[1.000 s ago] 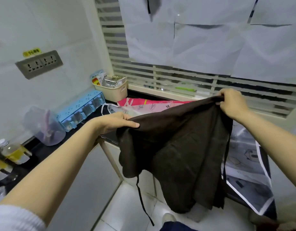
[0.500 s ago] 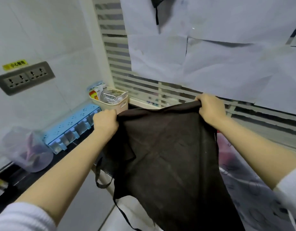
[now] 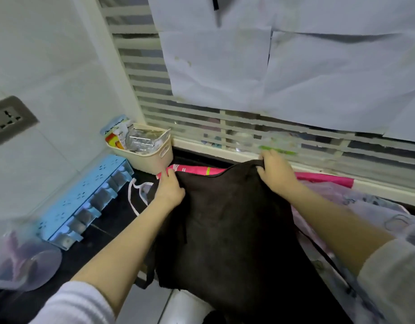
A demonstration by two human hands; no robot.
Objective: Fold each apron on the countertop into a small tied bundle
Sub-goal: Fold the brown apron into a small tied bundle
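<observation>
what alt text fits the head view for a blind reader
A left hand and right hand grip the top edge of a dark brown apron over a black countertop, its lower part hanging off the front. A pink apron lies beneath; a beige basket and blue rack stand to the left.

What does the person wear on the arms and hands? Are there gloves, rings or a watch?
No gloves, rings or watch show on the left hand or right hand. The left sleeve is white ribbed knit, the right sleeve similarly pale; both end near the elbow, leaving the forearms uncovered.
</observation>
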